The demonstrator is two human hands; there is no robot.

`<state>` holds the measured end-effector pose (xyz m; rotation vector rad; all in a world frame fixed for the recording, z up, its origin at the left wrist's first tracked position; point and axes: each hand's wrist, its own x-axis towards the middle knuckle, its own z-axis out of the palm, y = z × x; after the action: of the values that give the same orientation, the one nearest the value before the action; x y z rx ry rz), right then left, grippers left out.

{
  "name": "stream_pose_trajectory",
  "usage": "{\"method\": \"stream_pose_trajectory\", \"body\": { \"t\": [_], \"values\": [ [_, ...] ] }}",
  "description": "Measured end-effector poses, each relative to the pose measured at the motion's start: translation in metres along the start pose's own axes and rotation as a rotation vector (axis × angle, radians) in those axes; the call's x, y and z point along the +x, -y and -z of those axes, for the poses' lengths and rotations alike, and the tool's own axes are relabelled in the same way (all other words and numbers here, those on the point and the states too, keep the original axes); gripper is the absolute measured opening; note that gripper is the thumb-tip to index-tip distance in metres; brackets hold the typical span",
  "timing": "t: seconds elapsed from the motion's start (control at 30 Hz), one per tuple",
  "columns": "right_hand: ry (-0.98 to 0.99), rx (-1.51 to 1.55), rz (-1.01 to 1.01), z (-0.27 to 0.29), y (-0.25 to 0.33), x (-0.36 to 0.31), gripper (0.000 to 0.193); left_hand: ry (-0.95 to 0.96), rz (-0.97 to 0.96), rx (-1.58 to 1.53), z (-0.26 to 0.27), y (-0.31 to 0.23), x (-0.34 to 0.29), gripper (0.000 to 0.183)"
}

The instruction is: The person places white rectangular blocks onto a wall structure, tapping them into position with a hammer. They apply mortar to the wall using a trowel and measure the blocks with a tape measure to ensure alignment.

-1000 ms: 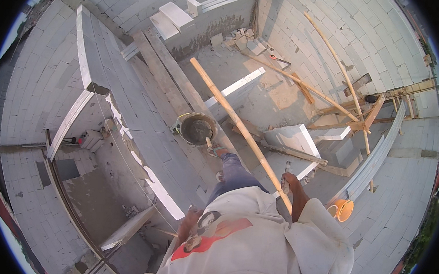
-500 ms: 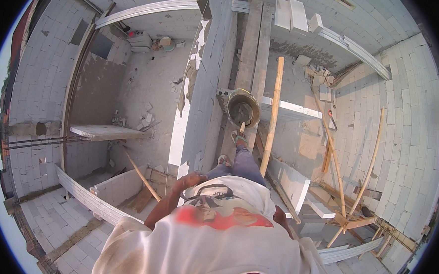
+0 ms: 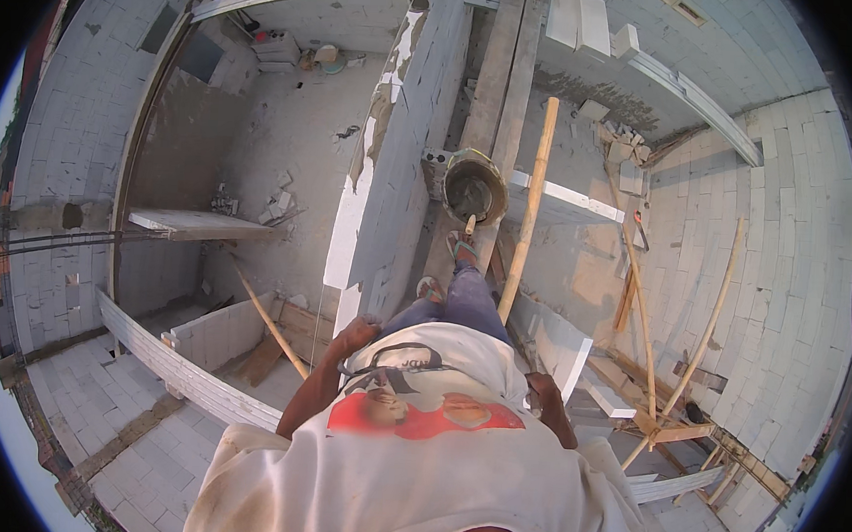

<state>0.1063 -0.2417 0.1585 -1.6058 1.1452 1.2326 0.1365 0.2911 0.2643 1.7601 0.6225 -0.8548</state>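
Mortar bucket (image 3: 495, 185) lies ahead of your left grip (image 3: 358, 335) and right grip (image 3: 547, 392), wooden handle (image 3: 470, 225) toward you; can't tell if either grip's holding.

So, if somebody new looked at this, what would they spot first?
Probably the big white T-shirt with its red print, filling the bottom middle. Above it, a round bucket of grey mix stands on long planks by the person's foot, a pale handle poking out. A bamboo pole slants just right of the bucket.
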Motion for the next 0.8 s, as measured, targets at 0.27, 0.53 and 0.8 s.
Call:
{"method": "stream_pose_trajectory", "body": {
  "t": [0.27, 0.53, 0.8],
  "values": [
    [-0.042, 0.055, 0.139, 0.001, -0.045, 0.032, 0.011, 0.243, -0.209, 0.289, 0.016, 0.056, 0.030, 0.059],
    [-0.136, 0.048, -0.068, -0.025, 0.020, -0.079, 0.011, 0.372, -0.201, 0.414, 0.027, 0.036, 0.044, 0.061],
    [0.034, 0.199, -0.051, -0.098, -0.082, 0.005, 0.026, 0.511, -0.383, 0.532, 0.035, 0.007, 0.057, 0.064]
  ]
}}
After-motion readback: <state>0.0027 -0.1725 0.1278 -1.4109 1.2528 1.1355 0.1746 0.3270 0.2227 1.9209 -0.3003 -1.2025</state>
